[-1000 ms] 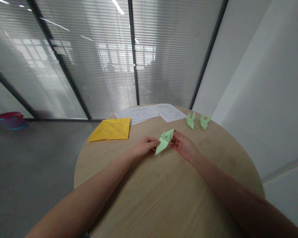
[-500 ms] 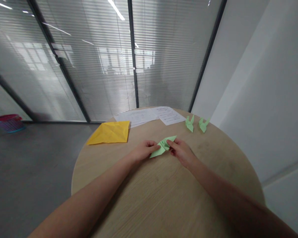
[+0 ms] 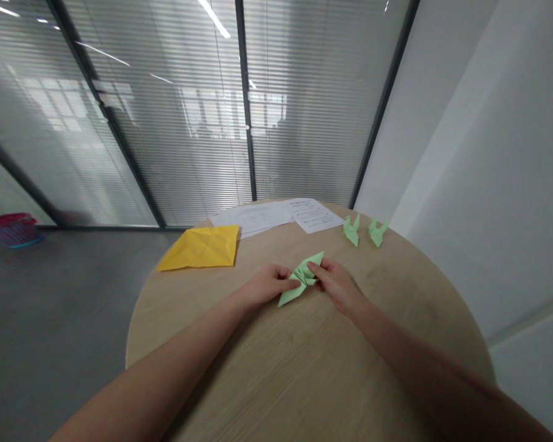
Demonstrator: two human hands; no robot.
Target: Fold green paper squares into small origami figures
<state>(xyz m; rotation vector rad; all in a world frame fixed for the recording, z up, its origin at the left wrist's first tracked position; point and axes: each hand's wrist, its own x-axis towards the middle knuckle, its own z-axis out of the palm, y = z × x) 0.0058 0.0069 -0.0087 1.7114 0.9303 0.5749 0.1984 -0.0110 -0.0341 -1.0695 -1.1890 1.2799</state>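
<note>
Between my hands is a light green folded origami paper (image 3: pixel 296 291), pointed at both ends and creased in the middle. My left hand (image 3: pixel 270 284) pinches its left part, thumb on top. My right hand (image 3: pixel 336 281) grips the upper right part, with the thumb on its face and the other fingers behind and beneath. Further back on the right stand two finished-looking green origami cranes (image 3: pixel 351 230) with raised points. The undersides of the held paper and some fingertips are hidden.
A yellow folded paper (image 3: pixel 203 248) lies at the table's left. White printed sheets (image 3: pixel 314 215) overlap along the back edge. The round wooden table (image 3: pixel 276 380) stands near a white wall on the right and glass panels with blinds behind. A red and blue basket (image 3: pixel 11 231) sits on the floor.
The green paper has tilted more steeply, its lower left tip swinging down toward me. My left thumb has slid slightly further onto its middle. Both hands keep hold.
</note>
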